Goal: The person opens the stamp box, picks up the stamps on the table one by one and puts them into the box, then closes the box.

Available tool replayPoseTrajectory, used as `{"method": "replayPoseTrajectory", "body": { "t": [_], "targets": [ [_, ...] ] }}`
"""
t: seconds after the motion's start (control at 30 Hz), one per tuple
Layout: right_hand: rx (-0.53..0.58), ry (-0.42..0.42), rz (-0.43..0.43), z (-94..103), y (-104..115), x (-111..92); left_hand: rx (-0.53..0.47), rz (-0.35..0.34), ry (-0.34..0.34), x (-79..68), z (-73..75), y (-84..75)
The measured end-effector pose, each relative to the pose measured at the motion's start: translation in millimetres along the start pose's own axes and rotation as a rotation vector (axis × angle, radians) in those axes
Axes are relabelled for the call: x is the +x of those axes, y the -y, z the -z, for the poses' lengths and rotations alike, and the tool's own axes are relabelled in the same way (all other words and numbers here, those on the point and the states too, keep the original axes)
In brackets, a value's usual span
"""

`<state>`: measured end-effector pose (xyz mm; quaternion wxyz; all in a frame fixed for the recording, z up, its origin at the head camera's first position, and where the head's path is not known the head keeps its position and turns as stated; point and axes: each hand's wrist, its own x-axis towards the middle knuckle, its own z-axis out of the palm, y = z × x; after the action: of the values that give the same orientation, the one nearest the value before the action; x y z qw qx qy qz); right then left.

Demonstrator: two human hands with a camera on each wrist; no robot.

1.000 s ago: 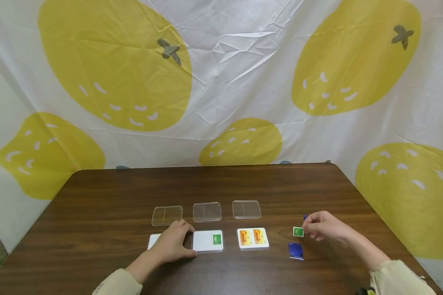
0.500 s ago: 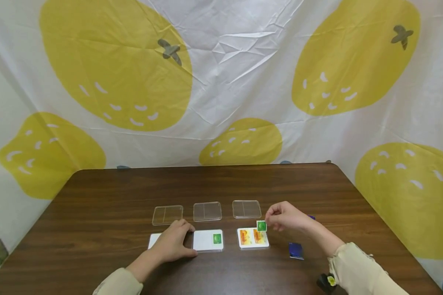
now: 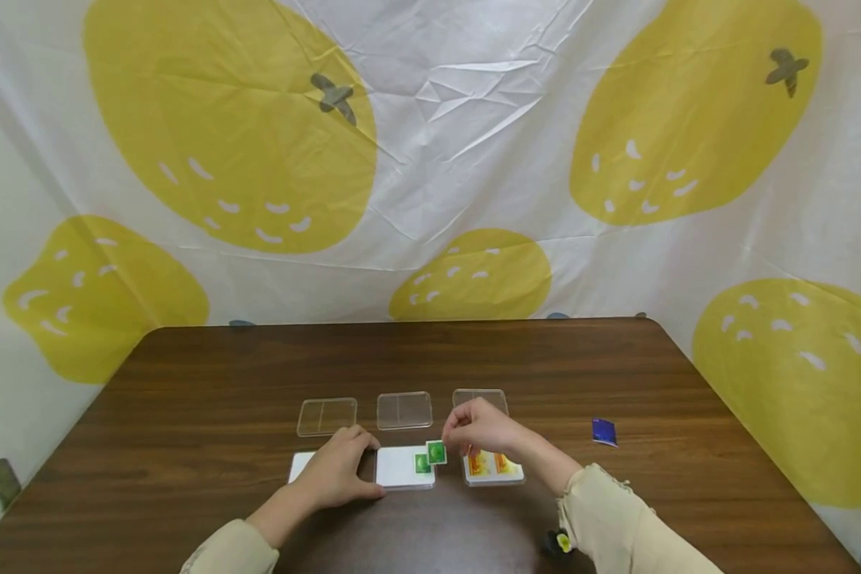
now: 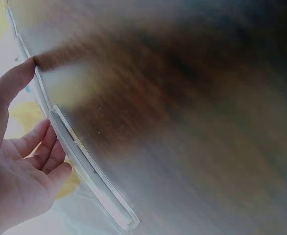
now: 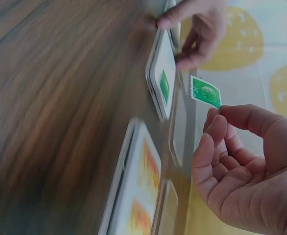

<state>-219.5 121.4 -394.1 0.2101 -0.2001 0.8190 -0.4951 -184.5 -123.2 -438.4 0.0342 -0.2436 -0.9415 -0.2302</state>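
My right hand (image 3: 483, 426) pinches a green stamp (image 5: 205, 92) by one corner between thumb and forefinger. In the head view the stamp hovers at the right edge of the middle clear case (image 3: 396, 466), which holds a white card with another green stamp (image 3: 421, 465). My left hand (image 3: 340, 466) spans that case's left end, thumb at the near edge and fingers at the far edge. The left case (image 3: 300, 461) is mostly hidden behind this hand. Under my right wrist lies the right case (image 3: 498, 481), its card bearing two orange stamps (image 5: 151, 169).
Several clear lids (image 3: 404, 410) lie in a row behind the cases, the right one partly behind my right hand. A blue stamp (image 3: 604, 431) lies on the brown table (image 3: 222, 367) at the right. A lemon-patterned cloth (image 3: 459, 159) hangs behind the table.
My right hand has carried the green stamp leftward from the table's right, over the orange stamps, to the middle case. One blue stamp is now hidden by the right sleeve. My left hand stays put.
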Motion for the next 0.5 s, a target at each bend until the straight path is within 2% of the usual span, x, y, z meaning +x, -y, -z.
{"method": "replayPoseTrajectory", "body": {
  "t": [0.2, 0.37, 0.5],
  "targets": [
    [0.06, -0.007, -0.05, -27.6, -7, 22, -0.012, 0.0, 0.001, 0.1, 0.9, 0.6],
    [0.105, -0.035, -0.08, -43.9, -4, 31, -0.022, -0.002, 0.006, 0.5, 0.6, 0.4],
    [0.098, -0.083, -0.09, -50.9, -2, 35, -0.026, -0.002, 0.011, 0.9, 0.4, 0.0]
  ]
}}
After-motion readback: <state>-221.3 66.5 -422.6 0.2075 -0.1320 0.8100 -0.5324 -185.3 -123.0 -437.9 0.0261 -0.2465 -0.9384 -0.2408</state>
